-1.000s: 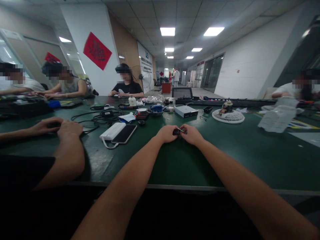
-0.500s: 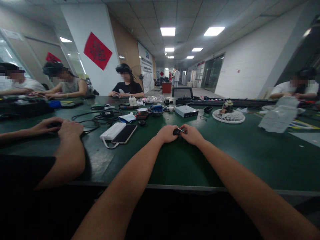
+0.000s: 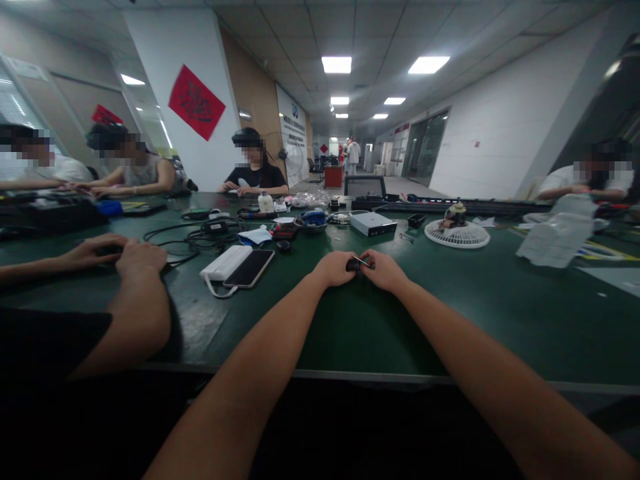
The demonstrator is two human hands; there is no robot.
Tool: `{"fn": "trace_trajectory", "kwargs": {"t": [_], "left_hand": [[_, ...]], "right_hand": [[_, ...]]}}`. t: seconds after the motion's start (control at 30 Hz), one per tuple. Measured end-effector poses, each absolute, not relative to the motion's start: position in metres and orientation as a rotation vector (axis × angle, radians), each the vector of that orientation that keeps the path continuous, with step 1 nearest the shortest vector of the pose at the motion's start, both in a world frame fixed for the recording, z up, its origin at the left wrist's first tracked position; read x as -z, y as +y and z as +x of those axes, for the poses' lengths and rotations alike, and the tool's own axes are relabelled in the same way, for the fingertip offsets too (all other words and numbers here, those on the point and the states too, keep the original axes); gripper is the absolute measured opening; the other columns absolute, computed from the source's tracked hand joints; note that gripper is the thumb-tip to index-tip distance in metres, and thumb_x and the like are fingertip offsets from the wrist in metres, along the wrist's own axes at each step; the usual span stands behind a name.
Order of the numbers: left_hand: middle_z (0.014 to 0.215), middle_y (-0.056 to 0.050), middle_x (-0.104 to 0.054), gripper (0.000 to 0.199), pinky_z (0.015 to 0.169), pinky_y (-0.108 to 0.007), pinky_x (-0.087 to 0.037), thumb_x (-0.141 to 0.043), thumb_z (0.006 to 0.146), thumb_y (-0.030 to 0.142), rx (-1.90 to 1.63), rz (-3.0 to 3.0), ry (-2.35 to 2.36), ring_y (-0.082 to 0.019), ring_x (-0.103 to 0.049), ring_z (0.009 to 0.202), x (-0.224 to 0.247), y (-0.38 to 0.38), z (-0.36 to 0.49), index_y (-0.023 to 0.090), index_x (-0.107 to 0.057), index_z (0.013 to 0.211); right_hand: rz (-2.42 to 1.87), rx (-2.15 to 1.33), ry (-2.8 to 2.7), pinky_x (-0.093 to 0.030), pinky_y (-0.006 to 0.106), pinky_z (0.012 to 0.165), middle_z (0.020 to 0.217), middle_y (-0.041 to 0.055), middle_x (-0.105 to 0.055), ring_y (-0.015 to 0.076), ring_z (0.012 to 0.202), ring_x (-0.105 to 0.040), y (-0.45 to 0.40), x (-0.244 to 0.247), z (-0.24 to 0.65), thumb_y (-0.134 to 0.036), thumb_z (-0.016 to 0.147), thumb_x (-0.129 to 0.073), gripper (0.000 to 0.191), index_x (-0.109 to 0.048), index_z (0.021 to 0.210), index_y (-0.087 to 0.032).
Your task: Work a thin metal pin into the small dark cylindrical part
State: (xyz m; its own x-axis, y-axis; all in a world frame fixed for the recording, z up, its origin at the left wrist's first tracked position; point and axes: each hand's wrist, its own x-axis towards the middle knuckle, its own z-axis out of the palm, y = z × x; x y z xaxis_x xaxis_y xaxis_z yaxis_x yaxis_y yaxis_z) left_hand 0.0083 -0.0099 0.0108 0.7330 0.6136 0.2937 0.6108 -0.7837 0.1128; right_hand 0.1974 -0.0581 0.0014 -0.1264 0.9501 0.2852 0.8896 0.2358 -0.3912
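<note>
Over the green table, my left hand (image 3: 339, 268) is closed around a small dark object (image 3: 353, 265), mostly hidden by the fingers, so its kind does not show. My right hand (image 3: 384, 269) pinches a thin, light-coloured sliver (image 3: 363, 262) that looks like metal. Its far end meets the dark object between my hands; whether it is a tool or a part of the object I cannot make out. Both hands are close together, fingertips almost touching.
A phone (image 3: 250, 269) and a white power bank (image 3: 227, 263) lie to the left, near black cables (image 3: 215, 227) and a co-worker's hands (image 3: 141, 258). Beyond my hands are a silver disc drive (image 3: 373, 223), a white fan grille (image 3: 457, 234) and a plastic bag (image 3: 557, 230).
</note>
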Motion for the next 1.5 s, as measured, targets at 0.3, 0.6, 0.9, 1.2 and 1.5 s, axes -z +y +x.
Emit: {"fn": "trace_trajectory", "kwargs": {"t": [0.3,0.6,0.9,1.2,1.5], "left_hand": [[0.112,-0.008,-0.068,0.031,0.090,-0.044,-0.055,-0.061,0.097,0.038,-0.516,2.908,1.038,-0.022,-0.067,0.100,-0.0110,-0.0107,0.0087,0.016,-0.063,0.119],[0.103,-0.007,-0.075,0.030,0.086,-0.033,-0.055,-0.068,0.084,0.031,-0.637,2.908,1.048,-0.025,-0.070,0.097,-0.0155,-0.0156,0.0088,0.022,-0.070,0.112],[0.104,-0.007,-0.075,0.030,0.088,-0.034,-0.055,-0.066,0.083,0.030,-0.691,2.922,1.097,-0.026,-0.070,0.098,-0.0202,-0.0197,0.0094,0.023,-0.069,0.113],[0.108,-0.008,-0.070,0.033,0.095,-0.047,-0.052,-0.062,0.095,0.039,-0.662,2.924,1.212,-0.024,-0.067,0.102,-0.0188,-0.0170,0.0076,0.016,-0.064,0.119],[0.112,-0.008,-0.068,0.032,0.097,-0.048,-0.051,-0.061,0.097,0.039,-0.670,2.886,1.313,-0.024,-0.065,0.105,-0.0205,-0.0172,0.0062,0.016,-0.063,0.120]], "right_hand": [[-1.751,-0.156,-2.031,-0.057,0.042,0.084,0.120,0.0087,-0.065,0.0213,0.098,-0.066,-0.0585,-0.0039,0.1963,-0.035,0.098,-0.061,0.031,-0.062,0.123,-0.017],[-1.848,-0.124,-1.985,-0.057,0.042,0.086,0.119,0.0087,-0.065,0.0214,0.099,-0.066,-0.0597,-0.0059,0.1957,-0.037,0.099,-0.060,0.030,-0.063,0.121,-0.017],[-1.843,-0.101,-1.983,-0.056,0.041,0.085,0.116,0.0082,-0.066,0.0207,0.098,-0.066,-0.0606,-0.0074,0.1952,-0.039,0.099,-0.059,0.028,-0.064,0.117,-0.017],[-1.820,-0.087,-1.977,-0.056,0.041,0.085,0.113,0.0078,-0.067,0.0205,0.097,-0.066,-0.0624,-0.0072,0.1935,-0.041,0.099,-0.059,0.029,-0.065,0.116,-0.017],[-1.788,-0.100,-1.993,-0.056,0.041,0.085,0.113,0.0076,-0.067,0.0205,0.096,-0.066,-0.0623,-0.0052,0.1943,-0.040,0.098,-0.061,0.029,-0.064,0.117,-0.017]]}}
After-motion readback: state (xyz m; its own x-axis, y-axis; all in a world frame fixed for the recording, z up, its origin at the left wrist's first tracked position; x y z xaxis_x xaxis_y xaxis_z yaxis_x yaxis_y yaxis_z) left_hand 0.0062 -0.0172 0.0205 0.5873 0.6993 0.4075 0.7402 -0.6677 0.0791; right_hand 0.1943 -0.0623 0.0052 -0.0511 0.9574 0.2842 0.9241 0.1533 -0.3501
